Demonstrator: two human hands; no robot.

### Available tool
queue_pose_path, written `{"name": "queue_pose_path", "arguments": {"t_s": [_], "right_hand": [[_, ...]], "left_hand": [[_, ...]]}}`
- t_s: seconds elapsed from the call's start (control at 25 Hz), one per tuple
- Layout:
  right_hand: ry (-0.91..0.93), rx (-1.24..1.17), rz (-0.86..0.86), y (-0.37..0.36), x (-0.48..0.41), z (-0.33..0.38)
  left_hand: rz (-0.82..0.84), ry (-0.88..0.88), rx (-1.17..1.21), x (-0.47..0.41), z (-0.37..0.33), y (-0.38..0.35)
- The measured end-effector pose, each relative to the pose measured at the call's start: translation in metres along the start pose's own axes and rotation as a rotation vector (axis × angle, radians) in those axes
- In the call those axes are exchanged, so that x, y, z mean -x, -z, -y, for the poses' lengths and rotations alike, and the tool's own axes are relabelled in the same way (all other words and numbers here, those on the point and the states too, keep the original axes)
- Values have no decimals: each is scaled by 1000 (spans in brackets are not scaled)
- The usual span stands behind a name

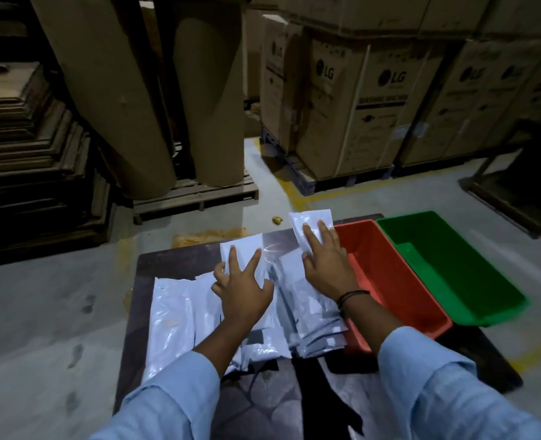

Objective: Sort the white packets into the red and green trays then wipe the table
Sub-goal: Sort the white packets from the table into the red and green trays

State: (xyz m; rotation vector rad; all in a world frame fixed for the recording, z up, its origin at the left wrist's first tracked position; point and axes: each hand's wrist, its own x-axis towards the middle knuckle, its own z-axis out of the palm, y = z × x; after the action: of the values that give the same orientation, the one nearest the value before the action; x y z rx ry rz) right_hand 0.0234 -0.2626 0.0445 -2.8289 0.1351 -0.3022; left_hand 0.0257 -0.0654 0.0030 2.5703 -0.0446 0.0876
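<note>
Closest in, the dark table (262, 408) shows a bare patch between 2 light blue sleeves (446, 395). No cloth anywhere in view, so I'd say the wiping part hasn't begun.

Past that, the white packets (174, 322) are spread over the middle of the table in loose overlapping heaps. That's a lot of unsorted stuff.

The left hand (242, 290) has 2 straight fingers spread on 1 packet (243, 247) at the far side of the pile, with its outer fingers curled at that packet's edge. Pinching it or only pressing on it? Can't tell.

The right hand (326, 265) lies with straight fingers across another packet (310, 222), which pokes out past the far table edge, just beside the red tray (389, 281). The thumb sits at the packet's lower corner, and I can't tell if it really clamps it either.

The red tray and the green tray (453, 268) sit side by side, touching, on the right of the table. Both look empty inside as far as I can see.

So my read: the sort is right at the start, with 0 packets binned.

Further back there's the concrete floor and stacked cardboard boxes (380, 115).
</note>
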Motion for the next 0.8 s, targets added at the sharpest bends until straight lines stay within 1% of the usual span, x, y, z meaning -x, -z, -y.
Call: {"name": "queue_pose_path", "arguments": {"t_s": [0.16,0.28,0.4,0.52,0.76,0.8], "right_hand": [[-67,34,-7,21,13,-77],[-79,70,71,20,25,-132],[-41,115,154,12,34,-173],[23,138,269,1,30,-195],[3,62,437,-31,5,-211],[1,65,438,-37,4,-209]], "left_hand": [[2,-56,-25,7,-42,-20],[10,-16,-16,15,-72,-38],[17,-3,-9,23,-103,-60],[-23,33,-13,27,-129,-76],[-124,182,-14,38,-156,-92],[-125,176,-15,41,-155,-90]]}}
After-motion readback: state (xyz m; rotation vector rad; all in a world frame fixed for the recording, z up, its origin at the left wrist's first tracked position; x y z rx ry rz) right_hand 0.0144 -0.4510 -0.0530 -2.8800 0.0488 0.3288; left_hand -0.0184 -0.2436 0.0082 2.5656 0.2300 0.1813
